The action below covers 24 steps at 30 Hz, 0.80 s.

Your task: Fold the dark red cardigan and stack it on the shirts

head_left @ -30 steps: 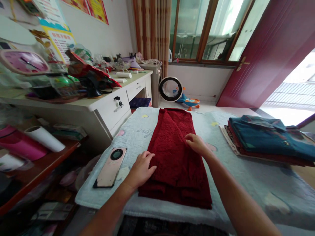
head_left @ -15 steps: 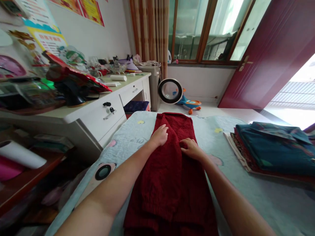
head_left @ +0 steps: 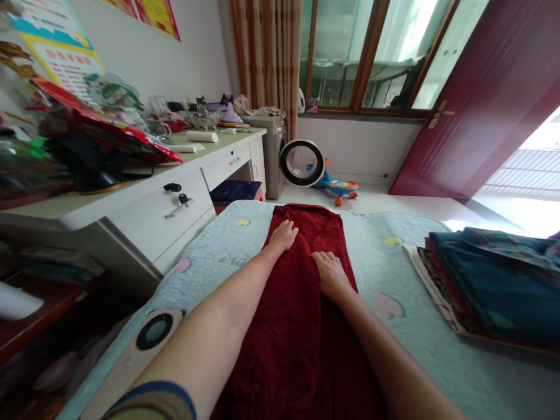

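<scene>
A dark red garment (head_left: 293, 326) lies lengthwise on the pale blue blanket (head_left: 227, 233), with a long narrow part, maybe a sleeve or a leg, folded along it. My left hand (head_left: 284, 235) rests on its left side near the far end, fingers laid over the cloth. Slightly nearer and to the right, my right hand (head_left: 331, 275) lies palm down on the same garment, its fingers pointing toward the fold. Neither hand grips anything that I can see. The garment's near end runs out of view at the bottom.
A stack of folded clothes (head_left: 494, 286) sits on the blanket at right. Along the left stands a white desk (head_left: 166, 204) crowded with things. Beyond the blanket are a washing machine with its round door (head_left: 301, 163) open and a blue ride-on toy (head_left: 336, 185).
My right hand has flattened onto the cloth and shifted slightly left. My left hand's fingers have spread out on the garment. The view has shifted, and the garment's gathered end has left it.
</scene>
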Each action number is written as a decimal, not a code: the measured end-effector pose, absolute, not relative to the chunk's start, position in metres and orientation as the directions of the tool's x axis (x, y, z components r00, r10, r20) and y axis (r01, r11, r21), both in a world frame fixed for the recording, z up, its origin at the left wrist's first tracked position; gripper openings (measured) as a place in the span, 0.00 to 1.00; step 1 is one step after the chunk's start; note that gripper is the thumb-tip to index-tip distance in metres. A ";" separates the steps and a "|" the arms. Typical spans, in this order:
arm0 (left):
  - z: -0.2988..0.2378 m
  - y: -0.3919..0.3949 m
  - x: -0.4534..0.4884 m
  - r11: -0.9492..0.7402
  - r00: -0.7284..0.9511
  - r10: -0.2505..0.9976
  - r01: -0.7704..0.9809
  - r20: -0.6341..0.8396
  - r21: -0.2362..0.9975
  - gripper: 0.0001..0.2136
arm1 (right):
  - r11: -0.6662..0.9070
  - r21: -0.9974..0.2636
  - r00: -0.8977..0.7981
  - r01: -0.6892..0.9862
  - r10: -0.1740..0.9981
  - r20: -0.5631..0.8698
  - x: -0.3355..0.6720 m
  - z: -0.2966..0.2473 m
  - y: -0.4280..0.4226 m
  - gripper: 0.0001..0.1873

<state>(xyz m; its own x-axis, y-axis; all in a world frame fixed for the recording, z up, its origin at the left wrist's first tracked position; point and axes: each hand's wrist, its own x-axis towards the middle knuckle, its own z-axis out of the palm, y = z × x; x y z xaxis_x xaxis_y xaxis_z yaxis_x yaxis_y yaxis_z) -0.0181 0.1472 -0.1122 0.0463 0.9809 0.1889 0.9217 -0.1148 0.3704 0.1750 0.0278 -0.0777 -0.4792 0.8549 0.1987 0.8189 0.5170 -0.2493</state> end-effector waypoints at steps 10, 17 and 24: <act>-0.127 0.143 -0.022 -0.071 -0.029 0.971 0.912 0.237 0.404 0.25 | 0.387 -0.283 -0.287 0.878 0.897 0.336 0.180 -0.091 0.026 0.09; -0.121 0.142 -0.021 -0.038 -0.060 0.978 0.894 0.202 0.447 0.24 | 0.287 -0.238 -0.214 0.928 0.933 0.288 0.181 -0.094 0.027 0.10; -0.121 0.141 -0.019 -0.039 -0.056 0.978 0.895 0.198 0.445 0.25 | 0.356 -0.283 -0.277 0.891 0.919 0.282 0.181 -0.098 0.033 0.10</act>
<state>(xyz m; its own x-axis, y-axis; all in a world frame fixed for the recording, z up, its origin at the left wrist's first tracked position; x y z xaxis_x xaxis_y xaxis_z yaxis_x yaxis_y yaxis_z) -0.0191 0.1407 -0.1206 -0.0564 0.9785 0.1984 0.8946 -0.0387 0.4452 0.1810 0.0328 -0.0980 -0.2771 0.9186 0.2818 0.8908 0.3555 -0.2829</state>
